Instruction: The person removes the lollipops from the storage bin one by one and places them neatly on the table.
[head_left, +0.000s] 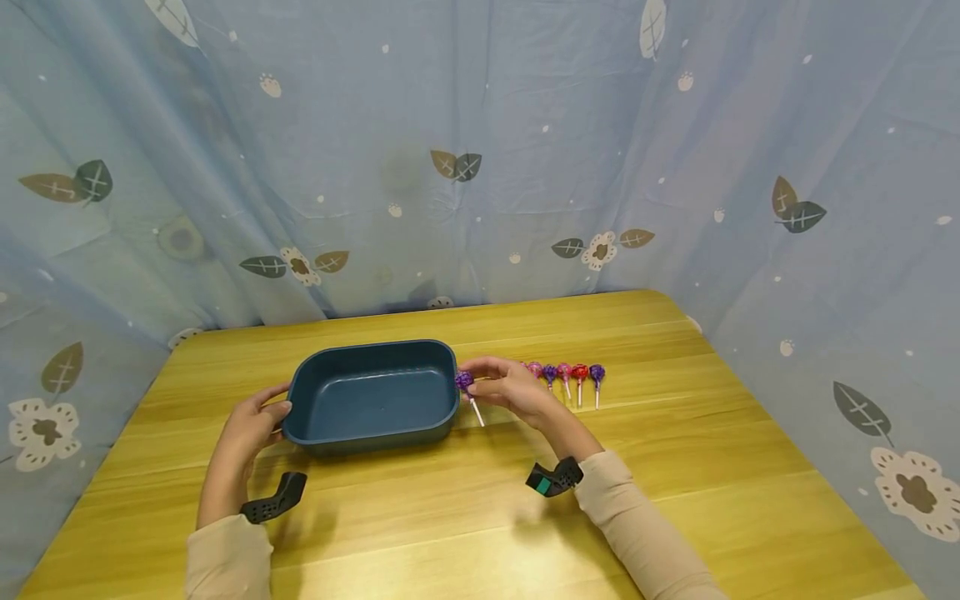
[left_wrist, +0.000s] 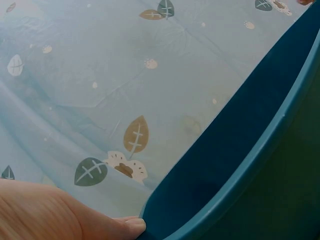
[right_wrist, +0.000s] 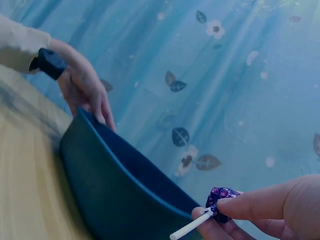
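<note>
A dark blue rectangular plastic bin [head_left: 367,439] with rounded corners sits on the table, nothing visible inside it. At its left end my left hand [head_left: 251,421] grips the rim, the thumb [left_wrist: 134,226] on the edge in the left wrist view. My right hand [head_left: 513,390] pinches a purple-wrapped lollipop [head_left: 464,381] just under its candy head, close beside the bin's right end. The lollipop's white stick [right_wrist: 191,226] points down and outward. Behind the right hand lies a row of several lollipops, among them a red one [head_left: 580,372] and a purple one [head_left: 597,372]; the hand partly hides the row's left end.
The wood-grain table [head_left: 420,517] ends at the back against a light blue curtain [head_left: 480,225] printed with leaves and flowers. More curtain hangs along both sides. Black wrist straps [head_left: 555,477] sit on both wrists.
</note>
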